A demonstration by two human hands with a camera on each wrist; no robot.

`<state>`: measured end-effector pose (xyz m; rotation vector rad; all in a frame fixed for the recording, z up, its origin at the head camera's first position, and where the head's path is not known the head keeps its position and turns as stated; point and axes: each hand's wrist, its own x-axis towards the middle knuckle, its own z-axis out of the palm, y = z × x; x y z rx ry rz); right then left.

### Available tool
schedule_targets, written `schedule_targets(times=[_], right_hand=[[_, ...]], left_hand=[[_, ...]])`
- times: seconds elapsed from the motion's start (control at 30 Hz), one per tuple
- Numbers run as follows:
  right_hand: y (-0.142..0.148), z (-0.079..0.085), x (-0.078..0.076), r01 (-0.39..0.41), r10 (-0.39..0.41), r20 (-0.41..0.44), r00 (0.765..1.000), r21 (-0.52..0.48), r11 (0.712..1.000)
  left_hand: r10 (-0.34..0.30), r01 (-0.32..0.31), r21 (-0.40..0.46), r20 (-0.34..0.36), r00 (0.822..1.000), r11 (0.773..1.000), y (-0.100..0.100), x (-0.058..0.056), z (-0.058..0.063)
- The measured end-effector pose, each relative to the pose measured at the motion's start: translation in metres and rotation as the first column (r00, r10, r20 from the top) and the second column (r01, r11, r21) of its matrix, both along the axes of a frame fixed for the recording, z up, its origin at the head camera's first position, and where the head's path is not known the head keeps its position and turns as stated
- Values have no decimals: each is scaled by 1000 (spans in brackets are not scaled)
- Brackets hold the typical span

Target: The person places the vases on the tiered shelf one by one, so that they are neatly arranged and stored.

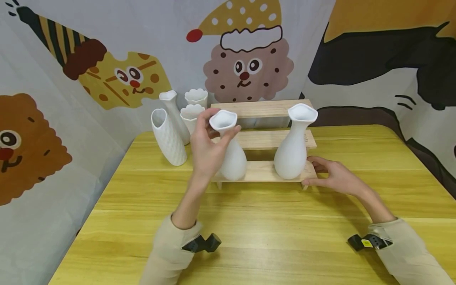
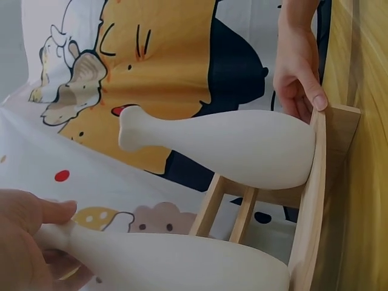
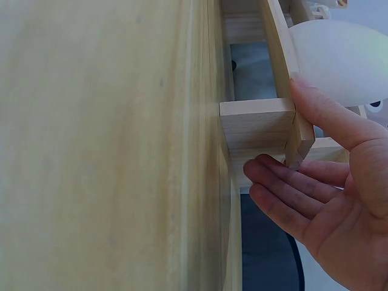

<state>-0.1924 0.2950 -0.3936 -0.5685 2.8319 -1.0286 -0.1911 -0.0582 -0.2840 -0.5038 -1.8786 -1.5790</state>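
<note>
My left hand (image 1: 210, 148) holds a white vase (image 1: 233, 160) by its neck, just under the wavy rim, thumb on one side and fingers on the other. The base of this vase is at the lowest step of a tiered wooden stand (image 1: 261, 172). A second white vase (image 1: 291, 154) of the same shape stands upright on the right part of that step. At the step's right end, my right hand (image 3: 339, 188) grips the stand, its thumb (image 3: 321, 109) on the board near the second vase and its fingers around the board's end.
Left of the stand, a textured white vase (image 1: 169, 138) leans on the wooden table (image 1: 249, 237). Beside it are a slim white vase (image 1: 174, 111) and two scalloped-rim vases, one behind the other (image 1: 196, 97). A cartoon-printed cloth (image 1: 142, 23) hangs behind the table.
</note>
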Motion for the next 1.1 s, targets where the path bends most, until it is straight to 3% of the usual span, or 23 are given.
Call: schedule_targets(times=[0.33, 0.7, 1.1], right_hand=[[-1, 1, 0, -5, 5, -5, 1000, -9, 1000], [-1, 0, 0, 0, 0, -5, 1000, -7, 1000], [-1, 1, 1, -9, 9, -11, 1000, -10, 1000]], left_hand=[[10, -10, -8, -8, 1000, 1000, 12, -6, -5], [-25, 25, -35, -1, 1000, 999, 18, -9, -5], [10, -10, -9, -23, 1000, 1000, 22, -15, -9]])
